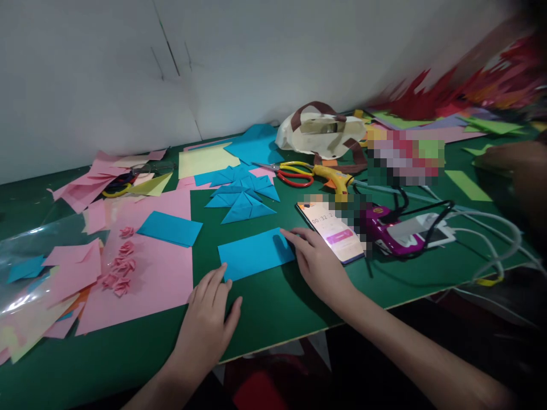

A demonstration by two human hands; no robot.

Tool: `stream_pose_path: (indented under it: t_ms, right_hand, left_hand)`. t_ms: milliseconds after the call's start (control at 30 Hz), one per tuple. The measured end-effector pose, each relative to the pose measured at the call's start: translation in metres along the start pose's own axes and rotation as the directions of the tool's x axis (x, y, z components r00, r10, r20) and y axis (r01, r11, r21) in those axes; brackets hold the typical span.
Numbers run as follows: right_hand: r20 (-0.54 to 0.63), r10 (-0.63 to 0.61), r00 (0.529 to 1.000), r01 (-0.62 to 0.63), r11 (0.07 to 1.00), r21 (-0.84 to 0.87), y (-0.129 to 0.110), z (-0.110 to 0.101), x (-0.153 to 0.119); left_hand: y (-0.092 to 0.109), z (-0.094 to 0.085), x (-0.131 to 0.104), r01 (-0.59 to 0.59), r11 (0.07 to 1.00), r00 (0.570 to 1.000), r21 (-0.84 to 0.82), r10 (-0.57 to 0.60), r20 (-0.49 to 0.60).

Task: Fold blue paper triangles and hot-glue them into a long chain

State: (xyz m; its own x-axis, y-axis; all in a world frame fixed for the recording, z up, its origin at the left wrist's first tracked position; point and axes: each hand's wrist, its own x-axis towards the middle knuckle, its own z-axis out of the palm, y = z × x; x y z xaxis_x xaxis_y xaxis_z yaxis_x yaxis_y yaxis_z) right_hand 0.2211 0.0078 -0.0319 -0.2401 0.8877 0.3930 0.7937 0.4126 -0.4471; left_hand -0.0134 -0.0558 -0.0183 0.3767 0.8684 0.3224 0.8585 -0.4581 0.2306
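A blue paper rectangle (256, 254) lies flat on the green table, with both hands touching it. My left hand (209, 313) rests at its lower left corner, fingers stretched out and the thumb apart. At the upper right corner, the fingertips of my right hand (320, 262) lie on the paper, fingers extended; part of that hand's underside is hidden. Behind the rectangle sit several folded blue paper triangles (243, 196). Another folded blue paper (171, 229) lies to the left on a large pink sheet (166, 285), near several small pink paper roses (123, 265).
A phone (337, 230) showing a timer lies beside my right hand. Behind are scissors (294, 173), a yellow glue gun (335, 177) and a cream bag (322, 134). Purple device (395, 233) and white cables (491, 233) sit right. Another person's hand (517, 165) is at far right.
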Motion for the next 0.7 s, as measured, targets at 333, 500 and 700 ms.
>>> stream_pose_path:
  t_ms: [333,500,700]
  right_hand:
    - [0.331,-0.240,0.912,0.241,0.970,0.039,-0.013,0.004,0.030]
    - [0.324,-0.299,0.898,0.287,0.954,0.085,-0.015,-0.004,0.034]
    - [0.309,-0.370,0.876,0.351,0.929,0.117,-0.015,-0.009,0.033]
  left_hand:
    - [-0.026,-0.006,0.033,0.392,0.891,0.911,-0.229,-0.341,0.232]
    - [-0.029,-0.007,0.036,0.402,0.867,0.912,-0.294,-0.351,0.212]
    - [-0.032,-0.004,0.036,0.396,0.853,0.917,-0.340,-0.350,0.190]
